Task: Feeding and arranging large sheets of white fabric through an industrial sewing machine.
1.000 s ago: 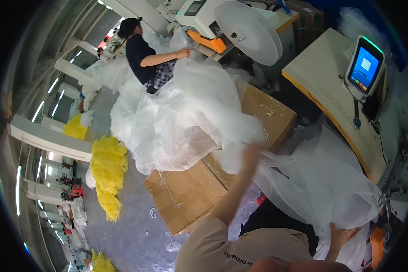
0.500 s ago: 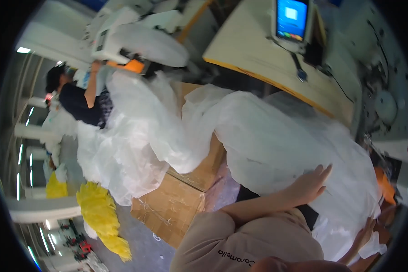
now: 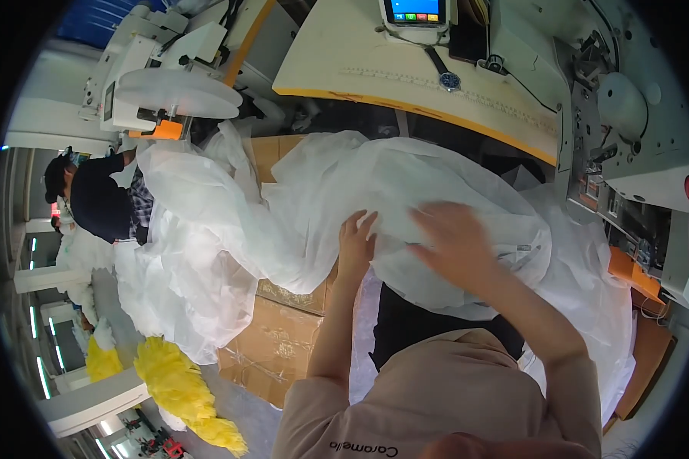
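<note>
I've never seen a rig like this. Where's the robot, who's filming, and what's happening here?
There's no robot: these are a person's own bare hands. A wide fisheye camera worn on the head looks down, so straight edges bend near the rim. The left hand is at a great heap of sheer white fabric; the right hand, blurred, is over it. I can't tell whether either grips it. On the pale tabletop are a watch and a device with a lit screen. A large machine stands at right. At left, a co-worker sits beside more white fabric.
</note>
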Tool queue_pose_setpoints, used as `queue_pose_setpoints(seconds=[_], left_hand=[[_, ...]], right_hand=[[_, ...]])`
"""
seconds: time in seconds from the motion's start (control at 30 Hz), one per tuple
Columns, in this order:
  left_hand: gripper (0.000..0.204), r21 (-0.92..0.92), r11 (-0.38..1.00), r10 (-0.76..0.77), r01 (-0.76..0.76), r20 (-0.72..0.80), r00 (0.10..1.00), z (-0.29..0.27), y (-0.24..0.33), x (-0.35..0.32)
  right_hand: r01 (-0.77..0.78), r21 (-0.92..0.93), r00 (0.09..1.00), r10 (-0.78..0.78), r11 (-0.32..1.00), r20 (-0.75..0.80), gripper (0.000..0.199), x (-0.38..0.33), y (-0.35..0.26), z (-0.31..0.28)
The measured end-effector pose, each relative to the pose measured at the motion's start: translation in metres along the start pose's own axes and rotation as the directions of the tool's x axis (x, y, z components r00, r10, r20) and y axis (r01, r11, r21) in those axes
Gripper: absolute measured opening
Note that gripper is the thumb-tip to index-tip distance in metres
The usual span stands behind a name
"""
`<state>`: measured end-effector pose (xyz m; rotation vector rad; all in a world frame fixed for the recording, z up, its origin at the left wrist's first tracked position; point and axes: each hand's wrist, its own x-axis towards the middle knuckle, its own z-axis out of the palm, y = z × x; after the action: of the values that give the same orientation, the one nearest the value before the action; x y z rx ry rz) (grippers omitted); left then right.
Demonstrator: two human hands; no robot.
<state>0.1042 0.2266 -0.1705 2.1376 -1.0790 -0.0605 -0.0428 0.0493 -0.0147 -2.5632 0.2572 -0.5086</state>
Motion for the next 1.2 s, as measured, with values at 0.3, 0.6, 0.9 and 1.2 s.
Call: queue_pose_setpoints(seconds=[0.3,0.6,0.9,1.2], left_hand=[[0.025,-0.343,0.939,0.099,0.036,0.367,0.925,-0.091,0.118,0.062],[0.031,-0.307,0.887,0.399,-0.344,0.135,0.907,-0.030,0.250,0.083],[0.029,0.129,0.924,0.376,-0.359,-0.139,0.916,0.001,0.282,0.080],[0.023,0.242,0.798,0.579,-0.552,-0.052,0.814,0.050,0.267,0.137]], right_hand=[[0.036,0.452,0.999,-0.015,0.891,-0.048,0.016,-0.004,0.037,-0.013],[-0.374,0.674,0.653,0.697,0.637,-0.296,0.005,-0.052,0.032,-0.094],[-0.337,0.456,0.621,0.558,0.824,-0.550,0.014,-0.091,0.036,-0.108],[-0.312,0.809,0.228,0.866,0.497,-0.444,0.016,-0.119,0.105,-0.124]])
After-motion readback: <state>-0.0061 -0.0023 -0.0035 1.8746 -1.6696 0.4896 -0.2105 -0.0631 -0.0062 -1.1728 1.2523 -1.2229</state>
